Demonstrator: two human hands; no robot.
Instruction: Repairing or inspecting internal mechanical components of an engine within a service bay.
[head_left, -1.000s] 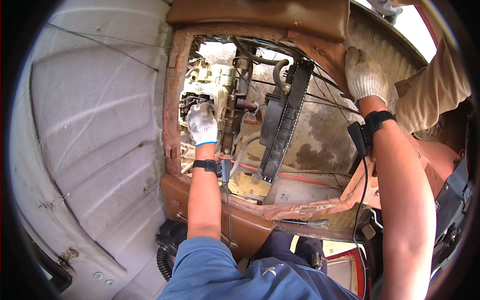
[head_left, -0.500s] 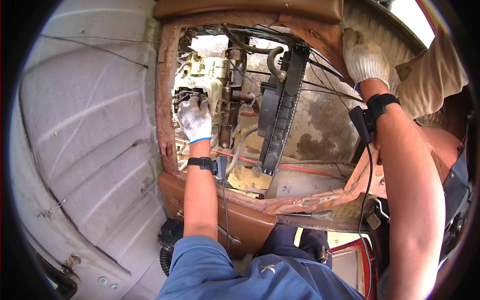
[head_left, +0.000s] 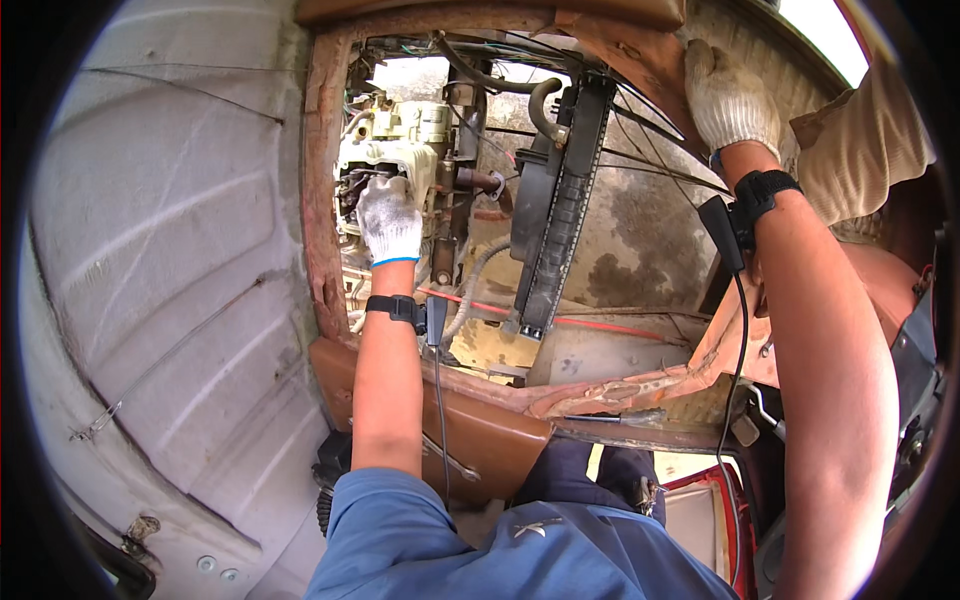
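My left hand is at the engine, which lies in the left part of the bay; its cavity is straight ahead of my knuckles, with my fingertips at the near edge or just inside. The cavity looks wider from left to right than front to back, while my forearm points away from me, so I come at it across its long axis. My left is by far the nearer hand. Its fingers are bent and bunched, but the glove hides whether they grip anything; I cannot tell. My right hand sits well apart, beyond the radiator, against the brown panel; whether it is clasped round the edge I cannot tell. Compared with half a second ago, my left fingers look less spread, the engine sits higher in view, and my right hand keeps its place
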